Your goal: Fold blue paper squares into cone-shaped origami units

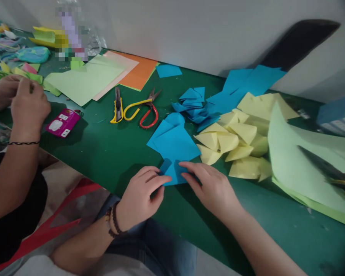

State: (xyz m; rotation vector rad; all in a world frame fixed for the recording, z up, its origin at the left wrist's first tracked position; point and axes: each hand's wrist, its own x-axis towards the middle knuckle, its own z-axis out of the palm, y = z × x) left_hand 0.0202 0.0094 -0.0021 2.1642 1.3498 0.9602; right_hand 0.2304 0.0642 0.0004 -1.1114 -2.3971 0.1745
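Note:
A small sheet of blue paper is held between my two hands over the green table. On its left edge, my left hand pinches it between thumb and fingers. The thumb and fingertips of my right hand grip the opposite edge. Just beyond it lies a stack of blue paper squares. Folded blue paper pieces are heaped farther back. To the right of my hands sits a pile of folded yellow paper pieces.
Red-and-yellow scissors and a yellow-handled cutter lie left of the blue stack. Coloured sheets rest by the wall. Large pale green sheets carry another scissors. At left, a co-worker's hands are near a purple box.

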